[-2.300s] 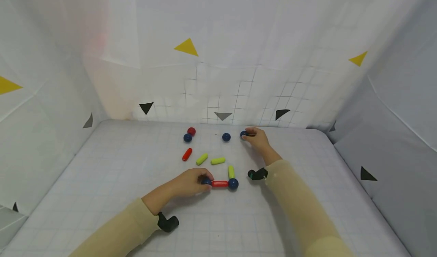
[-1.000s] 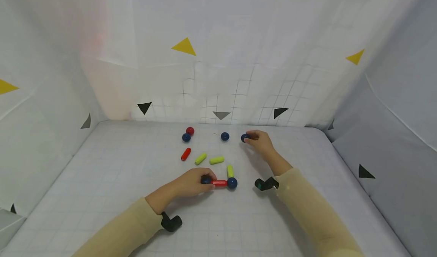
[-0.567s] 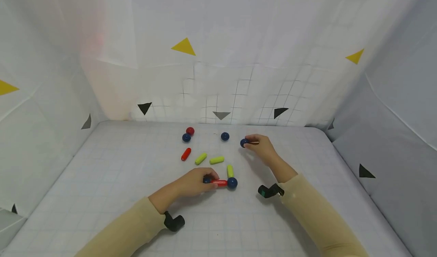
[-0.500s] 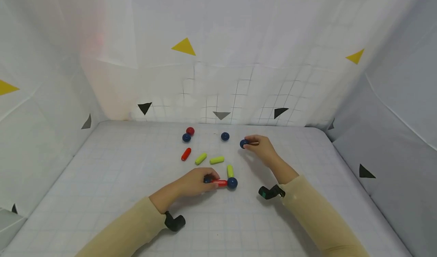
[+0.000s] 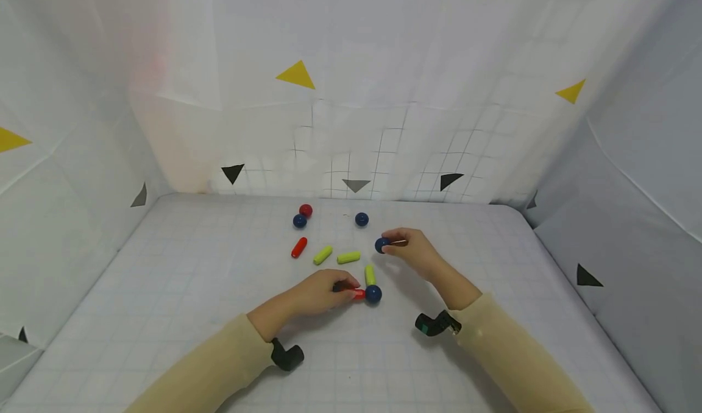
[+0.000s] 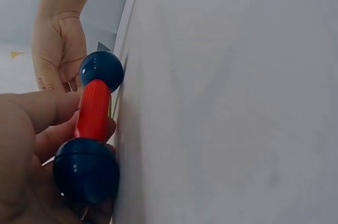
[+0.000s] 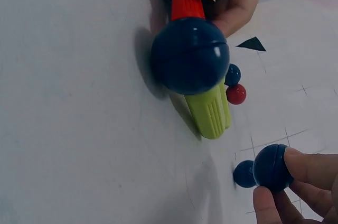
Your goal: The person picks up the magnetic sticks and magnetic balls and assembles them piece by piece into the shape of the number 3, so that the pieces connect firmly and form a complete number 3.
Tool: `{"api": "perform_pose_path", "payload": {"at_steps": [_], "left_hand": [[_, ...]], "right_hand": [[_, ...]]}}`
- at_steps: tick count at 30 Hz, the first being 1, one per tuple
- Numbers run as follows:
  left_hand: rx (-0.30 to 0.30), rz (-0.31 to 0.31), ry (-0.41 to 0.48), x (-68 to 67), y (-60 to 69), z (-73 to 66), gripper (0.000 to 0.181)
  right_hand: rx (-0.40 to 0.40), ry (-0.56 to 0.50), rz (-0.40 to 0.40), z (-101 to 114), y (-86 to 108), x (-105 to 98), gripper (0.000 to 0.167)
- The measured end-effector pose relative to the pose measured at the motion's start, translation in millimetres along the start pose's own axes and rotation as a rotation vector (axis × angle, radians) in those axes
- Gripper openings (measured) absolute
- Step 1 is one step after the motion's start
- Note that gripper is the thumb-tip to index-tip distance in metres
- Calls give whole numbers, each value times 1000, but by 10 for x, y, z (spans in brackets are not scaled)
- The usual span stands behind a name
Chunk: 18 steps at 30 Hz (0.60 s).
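My left hand (image 5: 320,292) pinches a red rod (image 6: 94,109), thumb on one side and fingers behind it. A blue ball sits at each end of that rod: the near ball (image 6: 86,171) and the far ball (image 6: 101,71) in the left wrist view. From the right-hand ball (image 5: 373,295) a yellow-green rod (image 5: 370,274) extends away toward the back. My right hand (image 5: 418,253) pinches another blue ball (image 7: 273,168) between thumb and fingertips, behind and slightly right of the joined pieces. The two hands' pieces are apart.
Loose on the white table (image 5: 164,291) lie two yellow-green rods (image 5: 323,255) and a red rod (image 5: 298,248). Farther back are a red ball (image 5: 306,210), a blue ball (image 5: 299,221) beside it, and another blue ball (image 5: 361,219). White cloth walls surround the table.
My right hand has brought its blue ball nearer and leftward, toward the joined pieces. The left hand's fingers have slid right, from the left ball onto the red rod.
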<state>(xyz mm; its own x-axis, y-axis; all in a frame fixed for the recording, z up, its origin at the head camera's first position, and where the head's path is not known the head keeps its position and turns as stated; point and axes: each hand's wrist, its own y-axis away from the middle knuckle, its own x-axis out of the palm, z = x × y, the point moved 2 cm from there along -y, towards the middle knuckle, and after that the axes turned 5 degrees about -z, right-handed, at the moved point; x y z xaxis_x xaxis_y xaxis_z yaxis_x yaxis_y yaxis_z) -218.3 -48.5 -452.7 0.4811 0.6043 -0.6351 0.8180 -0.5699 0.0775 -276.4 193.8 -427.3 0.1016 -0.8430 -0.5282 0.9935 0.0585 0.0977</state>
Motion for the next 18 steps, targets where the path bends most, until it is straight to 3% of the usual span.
{"api": "perform_pose_path", "payload": {"at_steps": [7, 18], "left_hand": [[46, -19, -7, 20, -25, 4, 18], [62, -30, -19, 26, -13, 1, 17]], "right_hand": [[-7, 0, 32, 2, 54, 72, 35], [5, 17, 51, -26, 29, 130, 35]]}}
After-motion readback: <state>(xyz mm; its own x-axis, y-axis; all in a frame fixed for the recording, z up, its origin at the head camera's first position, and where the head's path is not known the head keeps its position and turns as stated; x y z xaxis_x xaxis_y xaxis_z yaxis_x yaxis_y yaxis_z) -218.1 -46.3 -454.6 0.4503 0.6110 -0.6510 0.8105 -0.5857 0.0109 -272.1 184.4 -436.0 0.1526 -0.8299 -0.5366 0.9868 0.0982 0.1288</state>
